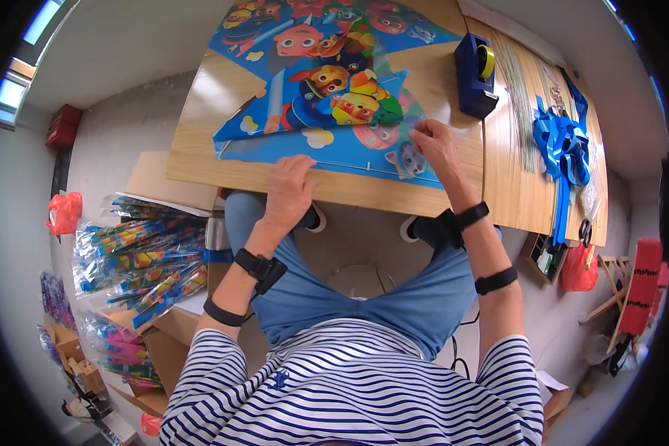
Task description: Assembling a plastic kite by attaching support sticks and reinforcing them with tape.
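A bright blue kite sheet (271, 151) printed with cartoon dogs lies partly folded on the wooden table. A thin rod (342, 165) runs along its near edge, with a small white bit on it. My left hand (291, 187) is at that edge, its fingers closed together on the sheet beside the rod's left part. Over the sheet's right side, my right hand (436, 149) has thumb and fingertips pinched together; anything between them is too small to make out. A dark blue tape dispenser (474, 82) with a yellow roll stands beyond my right hand.
Many thin rods (514, 97) lie on the right-hand table, near a heap of blue ribbon (561, 141) and scissors (586, 232). Clear-bagged colourful kites (137, 253) are piled at the left by cardboard boxes (175, 349). A red bag (580, 267) hangs low at the right.
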Tool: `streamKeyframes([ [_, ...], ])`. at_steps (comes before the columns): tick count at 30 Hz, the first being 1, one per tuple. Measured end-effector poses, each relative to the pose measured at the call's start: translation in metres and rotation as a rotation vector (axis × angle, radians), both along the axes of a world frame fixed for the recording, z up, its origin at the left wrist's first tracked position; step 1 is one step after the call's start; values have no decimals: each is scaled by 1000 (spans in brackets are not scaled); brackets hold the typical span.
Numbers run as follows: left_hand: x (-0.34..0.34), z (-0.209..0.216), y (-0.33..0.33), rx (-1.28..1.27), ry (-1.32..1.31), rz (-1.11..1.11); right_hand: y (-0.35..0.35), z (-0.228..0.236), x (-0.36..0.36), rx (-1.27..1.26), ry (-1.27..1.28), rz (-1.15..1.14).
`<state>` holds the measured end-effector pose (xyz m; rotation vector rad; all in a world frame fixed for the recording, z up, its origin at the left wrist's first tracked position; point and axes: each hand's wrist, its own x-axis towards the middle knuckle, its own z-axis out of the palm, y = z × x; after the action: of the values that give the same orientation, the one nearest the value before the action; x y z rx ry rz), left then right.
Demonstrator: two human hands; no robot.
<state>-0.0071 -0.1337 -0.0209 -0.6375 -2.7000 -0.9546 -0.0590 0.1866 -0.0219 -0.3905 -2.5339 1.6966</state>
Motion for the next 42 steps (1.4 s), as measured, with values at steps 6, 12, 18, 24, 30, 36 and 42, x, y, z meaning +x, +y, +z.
streamKeyframes([
  [6, 1, 2, -13, 10, -38, -9, -16, -2, -17, 69, -40, -23],
  [12, -8, -2, 3, -22, 5, -79, 43, -15, 16, 135, -73, -165],
  [18, -42, 2, 15, -94, 115, -47, 152, -36, 44, 433, 10, -466],
  [24, -73, -5, 7, -133, 127, 48, 197, -25, 72, 591, -105, -556],
  [30, -90, -4, 10, -210, 130, 63, 115, -20, 45, 274, 33, -227],
  [36, -116, 9, 10, -471, 93, -83, 26, -13, 22, 349, -104, 108],
  [42, -172, 7, -15, -236, 291, -46, 22, -12, 24, 343, -94, 146],
])
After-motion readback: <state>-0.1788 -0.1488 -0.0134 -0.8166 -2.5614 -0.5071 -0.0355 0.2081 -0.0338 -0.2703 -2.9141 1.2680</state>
